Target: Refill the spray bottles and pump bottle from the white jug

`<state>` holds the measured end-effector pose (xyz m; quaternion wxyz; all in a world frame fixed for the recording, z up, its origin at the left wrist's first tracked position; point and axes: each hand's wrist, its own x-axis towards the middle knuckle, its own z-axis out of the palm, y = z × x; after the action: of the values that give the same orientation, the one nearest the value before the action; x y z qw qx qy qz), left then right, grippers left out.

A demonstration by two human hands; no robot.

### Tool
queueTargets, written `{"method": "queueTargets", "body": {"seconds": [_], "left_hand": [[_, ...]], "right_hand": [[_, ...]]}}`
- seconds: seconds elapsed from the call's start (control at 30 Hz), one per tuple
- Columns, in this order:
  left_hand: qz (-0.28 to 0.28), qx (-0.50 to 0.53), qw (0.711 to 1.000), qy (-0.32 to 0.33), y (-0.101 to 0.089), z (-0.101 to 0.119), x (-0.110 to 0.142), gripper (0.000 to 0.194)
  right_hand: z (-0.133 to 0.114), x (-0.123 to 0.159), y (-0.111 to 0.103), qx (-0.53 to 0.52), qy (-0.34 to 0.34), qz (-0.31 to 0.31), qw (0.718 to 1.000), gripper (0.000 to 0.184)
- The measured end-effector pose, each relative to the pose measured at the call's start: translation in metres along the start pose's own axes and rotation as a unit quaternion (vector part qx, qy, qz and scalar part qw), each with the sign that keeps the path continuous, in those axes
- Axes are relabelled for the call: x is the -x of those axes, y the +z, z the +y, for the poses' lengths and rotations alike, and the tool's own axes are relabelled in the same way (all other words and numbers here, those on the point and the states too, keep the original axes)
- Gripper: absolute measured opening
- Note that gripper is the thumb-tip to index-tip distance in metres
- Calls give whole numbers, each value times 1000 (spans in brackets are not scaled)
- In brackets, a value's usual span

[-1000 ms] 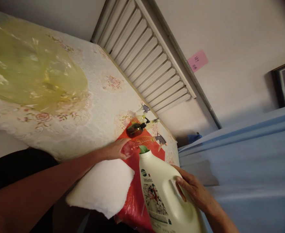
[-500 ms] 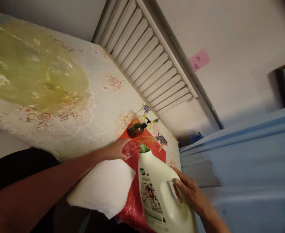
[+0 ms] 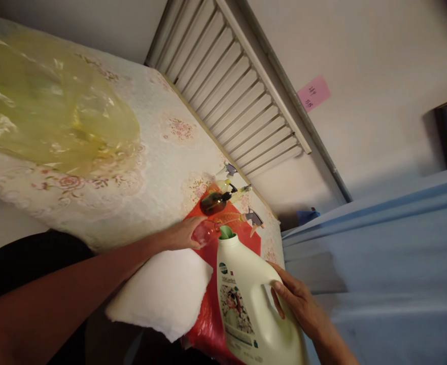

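Observation:
My right hand is closed around the handle of a large pale-green detergent jug, tilted with its green spout toward a small clear bottle. My left hand is wrapped round that bottle, which lies over a red plastic bag. The spout and the bottle's neck are close together; whether they touch I cannot tell, nor whether liquid flows. Just beyond lies a spray head with a dark trigger. A dark pump bottle stands on the red plastic behind my left hand.
A white cloth or padded sheet lies below my left forearm. A big yellow plastic bag rests on the flowered tablecloth. A radiator lines the wall behind, and a blue curtain hangs at the right.

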<state>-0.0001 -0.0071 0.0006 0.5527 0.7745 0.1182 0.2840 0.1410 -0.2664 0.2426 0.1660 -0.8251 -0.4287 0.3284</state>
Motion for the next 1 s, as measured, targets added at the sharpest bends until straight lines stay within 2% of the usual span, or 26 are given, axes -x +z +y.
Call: {"method": "queueTargets", "body": {"seconds": [0.37,0.57,0.7,0.87,1.0], "left_hand": [[4,-24,1000,6,-5,14,1,63],[13,-21,1000,3,-5,14,1,66],[23,-19,999,-20,-3,11,-1,74],[44,-27,998,-24,-4,15,-3,72],[59,-35,997,-31,-11,18,-5,73]], "right_hand": [[11,0,11,-60,-1,26,998,66],[25,-2,12,-93,-1,60,994,66],[33,0,9,-138,-8,129,982,65],[32,0,10,-186,-17,265,946,62],[24,-4,20,-139,-16,354,925,64]]}}
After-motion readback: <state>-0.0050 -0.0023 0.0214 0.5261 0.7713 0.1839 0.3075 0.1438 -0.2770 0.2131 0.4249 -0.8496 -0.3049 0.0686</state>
